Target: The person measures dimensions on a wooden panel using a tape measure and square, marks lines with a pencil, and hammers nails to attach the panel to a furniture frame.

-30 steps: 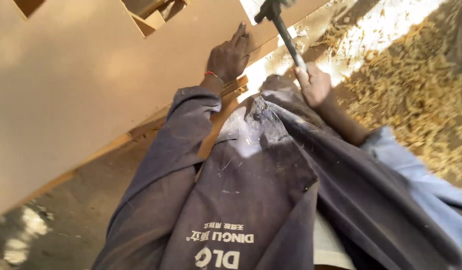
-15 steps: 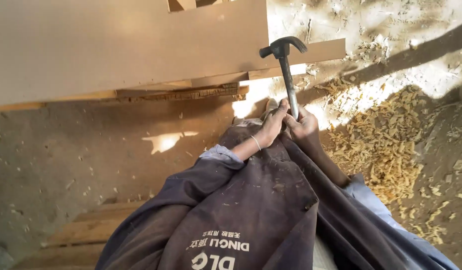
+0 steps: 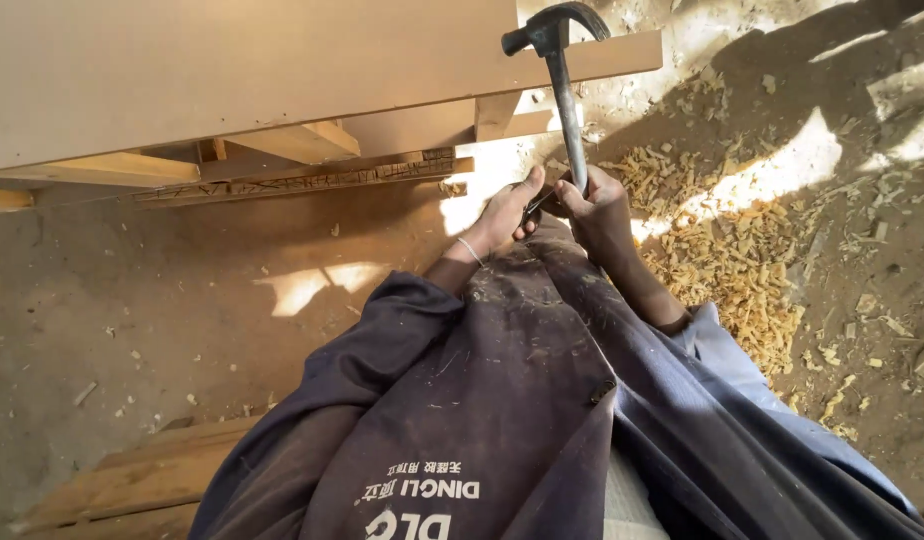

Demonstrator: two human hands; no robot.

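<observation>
Gripping a hammer (image 3: 567, 110): right hand (image 3: 597, 200) clamped on the lower shaft, head up before a board (image 3: 232, 60). Left hand (image 3: 507, 210) closed beside it, contents unclear. Judged top-heavy, rigid; best held low.

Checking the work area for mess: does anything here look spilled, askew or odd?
Wood shavings lie strewn in a loose heap over the dirt floor, right of the hands. The right hand holds the claw hammer upright by its handle, the left hand beside it. Nothing else stands out.
</observation>
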